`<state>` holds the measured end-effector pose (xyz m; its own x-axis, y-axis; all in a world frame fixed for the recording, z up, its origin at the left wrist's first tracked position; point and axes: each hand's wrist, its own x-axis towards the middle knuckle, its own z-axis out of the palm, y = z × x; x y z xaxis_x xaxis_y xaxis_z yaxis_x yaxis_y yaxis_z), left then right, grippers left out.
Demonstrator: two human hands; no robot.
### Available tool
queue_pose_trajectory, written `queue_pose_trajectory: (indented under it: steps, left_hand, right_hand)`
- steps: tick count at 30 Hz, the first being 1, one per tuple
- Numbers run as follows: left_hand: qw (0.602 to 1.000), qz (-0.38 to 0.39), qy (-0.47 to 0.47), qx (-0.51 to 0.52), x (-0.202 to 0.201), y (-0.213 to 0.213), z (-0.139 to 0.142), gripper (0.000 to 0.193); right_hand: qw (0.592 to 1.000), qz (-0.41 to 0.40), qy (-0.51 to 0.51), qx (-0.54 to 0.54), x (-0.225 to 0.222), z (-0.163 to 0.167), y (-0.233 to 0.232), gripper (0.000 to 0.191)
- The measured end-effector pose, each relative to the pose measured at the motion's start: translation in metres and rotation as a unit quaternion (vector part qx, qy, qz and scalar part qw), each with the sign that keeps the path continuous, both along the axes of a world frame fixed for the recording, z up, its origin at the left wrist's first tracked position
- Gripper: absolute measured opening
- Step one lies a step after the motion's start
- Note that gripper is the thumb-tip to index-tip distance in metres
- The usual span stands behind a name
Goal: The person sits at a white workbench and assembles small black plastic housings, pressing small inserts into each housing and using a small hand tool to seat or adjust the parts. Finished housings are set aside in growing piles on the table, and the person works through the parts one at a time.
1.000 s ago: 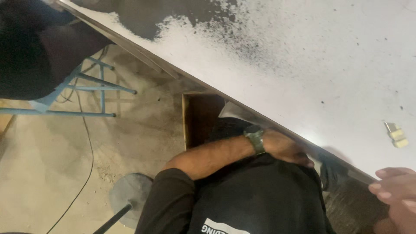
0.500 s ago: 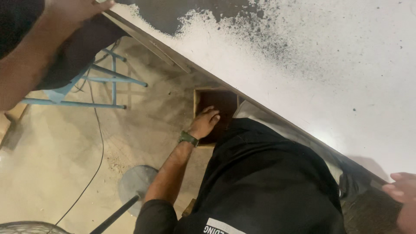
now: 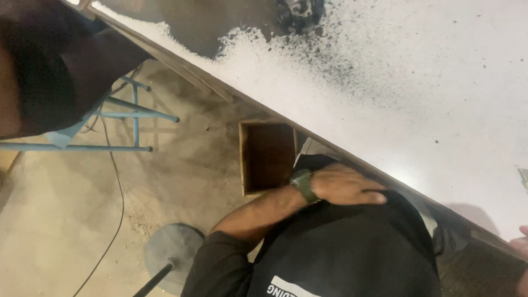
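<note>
The white bench (image 3: 418,93) carried scattered black powder (image 3: 330,60), while a wooden box (image 3: 268,157) apparently sat on the sandy floor (image 3: 82,220).

Left hand (image 3: 346,186) lies flat on the black shirt (image 3: 352,247) at lower centre, dark watch (image 3: 302,184) on the wrist. Just left of it, an open brown wooden box (image 3: 267,157) on the sandy floor (image 3: 66,220). White tabletop (image 3: 440,99) with black specks fills the upper right. Right hand (image 3: 521,247) only a sliver at the right edge, grip unclear. Blue metal frame (image 3: 132,115) upper left, grey round stand base (image 3: 173,253) lower left.
</note>
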<state>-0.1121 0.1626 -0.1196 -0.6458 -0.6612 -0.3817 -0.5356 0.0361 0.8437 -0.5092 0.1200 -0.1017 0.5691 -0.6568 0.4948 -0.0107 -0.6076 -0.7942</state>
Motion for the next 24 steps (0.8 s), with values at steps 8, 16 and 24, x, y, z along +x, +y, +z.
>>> queue_pose_trajectory:
  steps: [8, 16, 24]
  left_hand:
    - [0.922, 0.196, -0.315, -0.107, 0.125, 0.081, 0.009, 0.056]
    - [0.799, 0.309, -0.092, -0.507, 0.156, -0.039, 0.125, 0.081]
    - [0.874, 0.437, -0.009, -0.211, 0.154, -0.101, 0.123, 0.120]
  right_hand:
    - [0.997, -0.067, 0.023, -0.005, 0.028, 0.009, 0.002, 0.046]
    - [0.800, -0.485, 0.289, 0.204, 0.069, 0.083, -0.016, 0.044]
    - [0.834, -0.385, 0.376, -0.122, 0.074, 0.086, -0.005, 0.030]
